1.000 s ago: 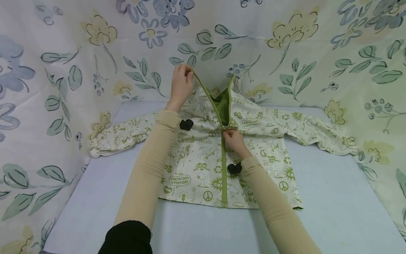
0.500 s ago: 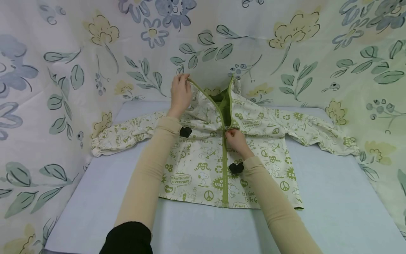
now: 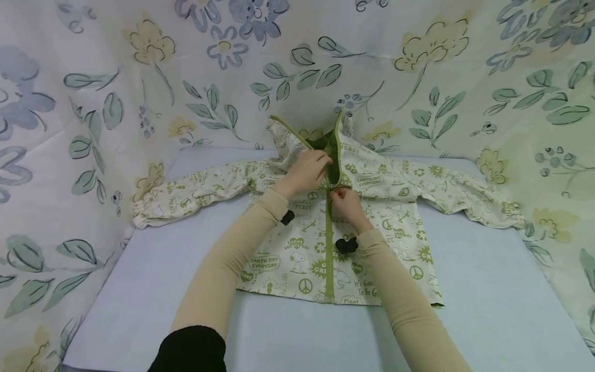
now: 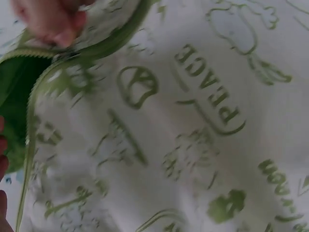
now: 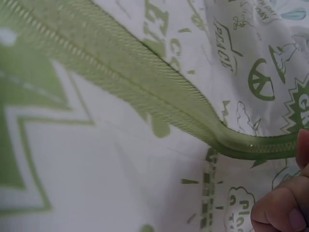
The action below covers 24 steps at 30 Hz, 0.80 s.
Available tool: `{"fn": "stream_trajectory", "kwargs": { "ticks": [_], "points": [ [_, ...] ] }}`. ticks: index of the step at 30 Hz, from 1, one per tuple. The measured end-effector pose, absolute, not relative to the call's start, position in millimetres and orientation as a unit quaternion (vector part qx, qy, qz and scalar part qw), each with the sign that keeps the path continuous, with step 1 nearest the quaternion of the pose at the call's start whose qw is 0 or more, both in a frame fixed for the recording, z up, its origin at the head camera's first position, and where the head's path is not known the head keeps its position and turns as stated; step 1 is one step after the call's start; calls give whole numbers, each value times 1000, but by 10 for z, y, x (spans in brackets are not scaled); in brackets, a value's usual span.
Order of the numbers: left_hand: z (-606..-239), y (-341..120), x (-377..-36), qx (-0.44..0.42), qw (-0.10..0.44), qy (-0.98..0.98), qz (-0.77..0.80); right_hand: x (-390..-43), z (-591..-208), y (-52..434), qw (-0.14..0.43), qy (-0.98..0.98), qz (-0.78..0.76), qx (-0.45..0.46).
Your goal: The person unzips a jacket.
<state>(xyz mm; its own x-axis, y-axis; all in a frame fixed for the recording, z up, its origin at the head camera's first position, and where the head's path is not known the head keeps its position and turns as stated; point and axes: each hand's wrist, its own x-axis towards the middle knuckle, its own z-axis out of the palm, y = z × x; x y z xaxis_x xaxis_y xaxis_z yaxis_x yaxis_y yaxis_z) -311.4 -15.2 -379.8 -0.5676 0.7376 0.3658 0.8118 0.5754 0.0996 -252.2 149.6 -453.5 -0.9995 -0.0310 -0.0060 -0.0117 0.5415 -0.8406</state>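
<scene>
A cream jacket with green prints lies front up on a pale blue table, sleeves spread. Its green zipper is closed from the hem to the chest and open above. My right hand pinches the zipper pull at the top of the closed part. My left hand grips the left zipper edge just above it, beside the green lining. The left wrist view shows the zipper edge and lining close up. The right wrist view shows the zipper tape and curled fingers.
Floral cloth walls in the table at the back and both sides. The jacket's left sleeve and right sleeve reach almost to the side walls. The hood leans against the back cloth.
My left hand has let go of the raised hood edge and come down and right to the zipper edge beside my right hand. The hood edge has dropped. My right hand has stayed put.
</scene>
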Motion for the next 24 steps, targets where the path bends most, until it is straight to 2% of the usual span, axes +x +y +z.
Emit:
{"fn": "stream_trajectory", "kwargs": {
  "ticks": [6, 11, 24],
  "points": [
    [-3891, -60, -3076, -460, 59, -884, -61, -2504, -4471, 1489, -15, 876, -481, -33],
    [-3851, -38, -3089, -457, 22, -889, -30, -2485, -4384, 1484, -27, 877, -479, -35],
    [-3866, -85, -3099, -465, 61, -881, -60, -2495, -4375, 1482, -34, 886, -462, -24]
  ]
}}
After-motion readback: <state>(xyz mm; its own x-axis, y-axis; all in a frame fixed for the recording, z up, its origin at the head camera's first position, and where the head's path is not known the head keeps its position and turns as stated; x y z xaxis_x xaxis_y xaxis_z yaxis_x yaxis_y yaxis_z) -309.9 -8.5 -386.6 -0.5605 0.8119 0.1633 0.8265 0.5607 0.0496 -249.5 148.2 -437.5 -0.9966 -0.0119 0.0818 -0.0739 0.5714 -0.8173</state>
